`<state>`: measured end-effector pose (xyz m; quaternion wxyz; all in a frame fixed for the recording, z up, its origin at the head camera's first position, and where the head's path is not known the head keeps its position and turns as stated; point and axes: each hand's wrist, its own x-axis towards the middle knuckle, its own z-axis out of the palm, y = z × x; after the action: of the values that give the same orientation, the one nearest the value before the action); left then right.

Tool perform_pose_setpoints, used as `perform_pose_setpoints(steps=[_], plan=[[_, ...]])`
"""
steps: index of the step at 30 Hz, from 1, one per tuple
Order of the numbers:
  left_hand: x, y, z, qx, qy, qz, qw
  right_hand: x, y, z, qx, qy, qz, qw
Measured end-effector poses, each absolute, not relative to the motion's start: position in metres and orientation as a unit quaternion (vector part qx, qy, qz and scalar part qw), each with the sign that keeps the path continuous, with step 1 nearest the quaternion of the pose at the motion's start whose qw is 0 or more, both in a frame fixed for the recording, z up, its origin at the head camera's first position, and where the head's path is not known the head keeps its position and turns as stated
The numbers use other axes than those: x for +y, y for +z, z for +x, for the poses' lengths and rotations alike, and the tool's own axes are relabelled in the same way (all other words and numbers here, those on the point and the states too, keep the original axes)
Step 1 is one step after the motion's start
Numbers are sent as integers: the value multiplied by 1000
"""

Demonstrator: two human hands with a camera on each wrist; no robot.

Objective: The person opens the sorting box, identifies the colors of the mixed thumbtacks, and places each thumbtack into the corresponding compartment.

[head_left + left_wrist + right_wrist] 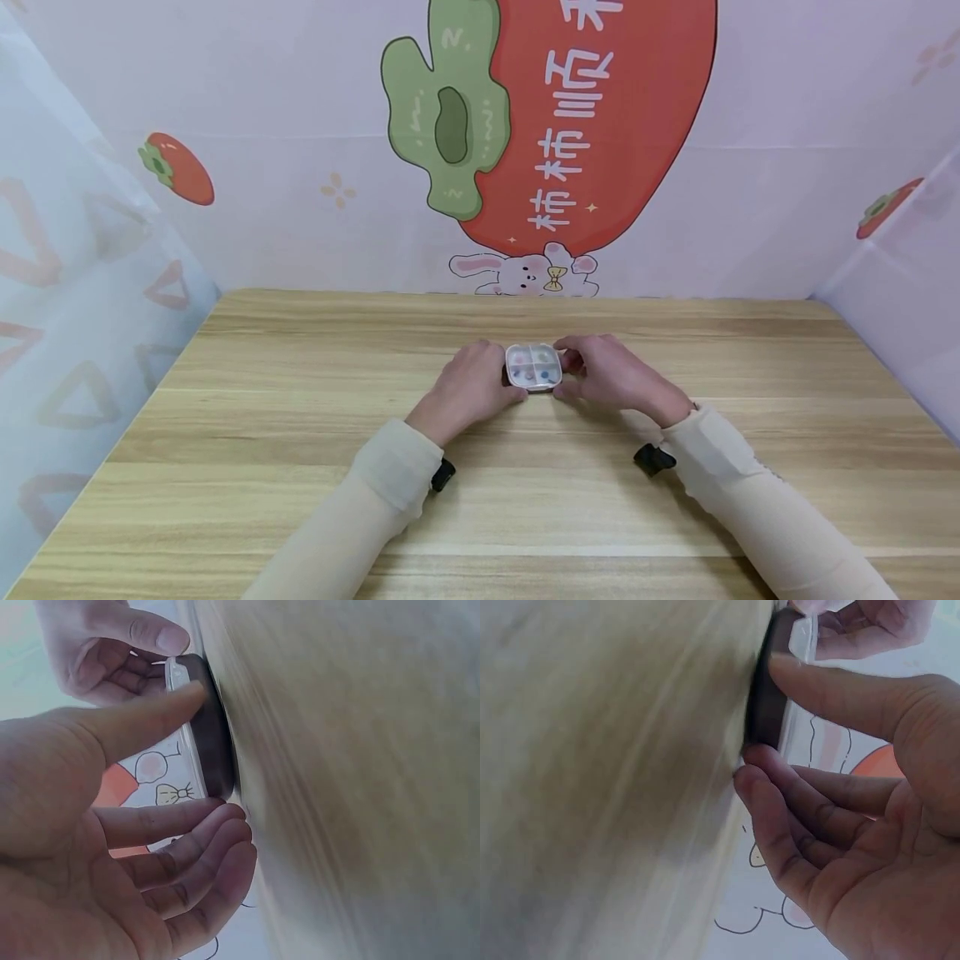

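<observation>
A small rounded-square pill box (533,367) lies flat on the wooden table, between both hands. Under its clear top, several compartments hold small coloured pieces, among them blue and pink ones. From the side, the left wrist view shows its dark brown base (215,742) below a clear rim. My left hand (472,383) holds the left side of the box, thumb at the near edge and fingertips at the far edge. On the opposite side my right hand (611,375) grips it the same way, its thumb (802,679) against the dark base.
The wood-grain table (300,467) extends around the box on all sides. Behind it stands a printed backdrop (300,217) with a large persimmon and a rabbit. Black straps with small mounts (654,459) sit at the wrists, by the cream sleeves (720,450).
</observation>
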<state>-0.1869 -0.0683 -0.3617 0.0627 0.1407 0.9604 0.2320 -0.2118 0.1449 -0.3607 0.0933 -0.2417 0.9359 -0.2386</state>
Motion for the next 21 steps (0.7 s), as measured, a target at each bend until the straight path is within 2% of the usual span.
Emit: perform_pose_setpoints(steps=[21], plan=[[-69, -363, -192, 956, 257, 128, 63, 142, -363, -213, 930, -269, -235, 83]])
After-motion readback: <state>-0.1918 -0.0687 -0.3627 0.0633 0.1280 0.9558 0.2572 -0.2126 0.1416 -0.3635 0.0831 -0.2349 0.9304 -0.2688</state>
